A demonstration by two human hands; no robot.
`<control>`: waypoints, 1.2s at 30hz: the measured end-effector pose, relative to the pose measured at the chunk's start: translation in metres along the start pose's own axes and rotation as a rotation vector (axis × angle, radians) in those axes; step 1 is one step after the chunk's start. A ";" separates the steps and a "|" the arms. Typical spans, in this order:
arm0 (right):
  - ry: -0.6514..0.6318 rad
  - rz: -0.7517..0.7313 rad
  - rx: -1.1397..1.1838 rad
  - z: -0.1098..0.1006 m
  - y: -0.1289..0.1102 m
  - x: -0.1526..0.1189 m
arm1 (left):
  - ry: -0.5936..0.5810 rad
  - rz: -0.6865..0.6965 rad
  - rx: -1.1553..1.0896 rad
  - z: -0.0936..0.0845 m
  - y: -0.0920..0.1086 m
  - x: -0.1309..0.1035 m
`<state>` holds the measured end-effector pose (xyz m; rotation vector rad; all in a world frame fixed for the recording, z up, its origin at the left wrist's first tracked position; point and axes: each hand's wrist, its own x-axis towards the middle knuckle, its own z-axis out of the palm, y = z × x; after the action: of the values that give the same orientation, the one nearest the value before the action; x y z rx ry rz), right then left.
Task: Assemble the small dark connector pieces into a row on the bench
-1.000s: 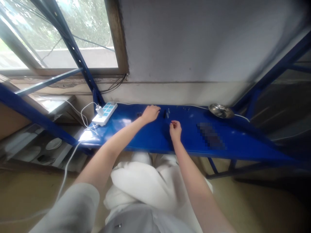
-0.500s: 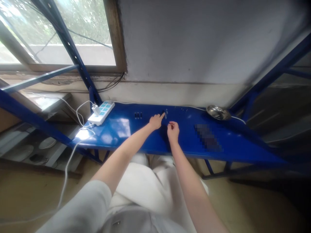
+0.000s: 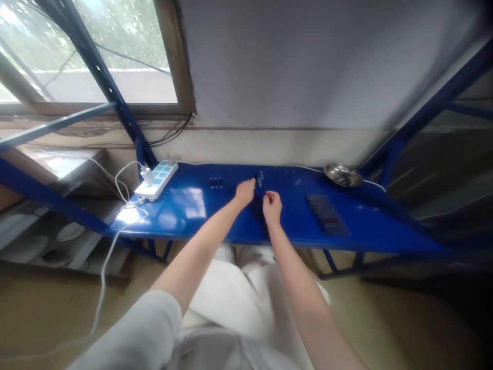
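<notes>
Over the middle of the blue table (image 3: 185, 226), my left hand (image 3: 245, 191) is closed, its fingertips together at a small dark piece (image 3: 255, 177) whose kind is too small to make out. Just right of those fingertips lies a little cluster of clear pieces (image 3: 260, 179). My right hand (image 3: 272, 207) is raised nearer to me, thumb and fingers pinched; whatever they hold is too small to name. Left of my hands, small dark cylinders (image 3: 216, 183) stand in a short row.
A white power strip (image 3: 157, 181) with a plug and cable sits at the table's left end. Toward the right are a shiny metal bowl (image 3: 342, 175) and a blurred-out dark flat object (image 3: 327, 215). Tiny bits (image 3: 288, 171) lie near the wall. Blue frame posts flank the table.
My left hand has drawn its extended index finger back from the clear pieces and closed at the small dark piece. My right hand keeps its pinch in nearly the same place. The view has shifted slightly.
</notes>
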<state>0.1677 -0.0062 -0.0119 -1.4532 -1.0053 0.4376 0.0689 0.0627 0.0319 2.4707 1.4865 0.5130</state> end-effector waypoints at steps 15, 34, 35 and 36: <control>-0.038 0.042 -0.236 0.015 0.014 0.037 | 0.252 -0.096 -0.516 -0.017 -0.036 -0.060; -0.093 0.202 -0.758 0.047 -0.005 0.059 | 0.320 -0.205 -0.676 -0.035 -0.052 -0.086; -0.091 0.205 -0.761 0.047 -0.006 0.059 | 0.319 -0.201 -0.680 -0.036 -0.052 -0.086; -0.088 0.206 -0.761 0.047 -0.006 0.060 | 0.319 -0.196 -0.683 -0.036 -0.052 -0.086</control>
<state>0.1618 0.0685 0.0030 -2.2482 -1.1592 0.2715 -0.0247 0.0110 0.0309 1.7525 1.3310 1.1838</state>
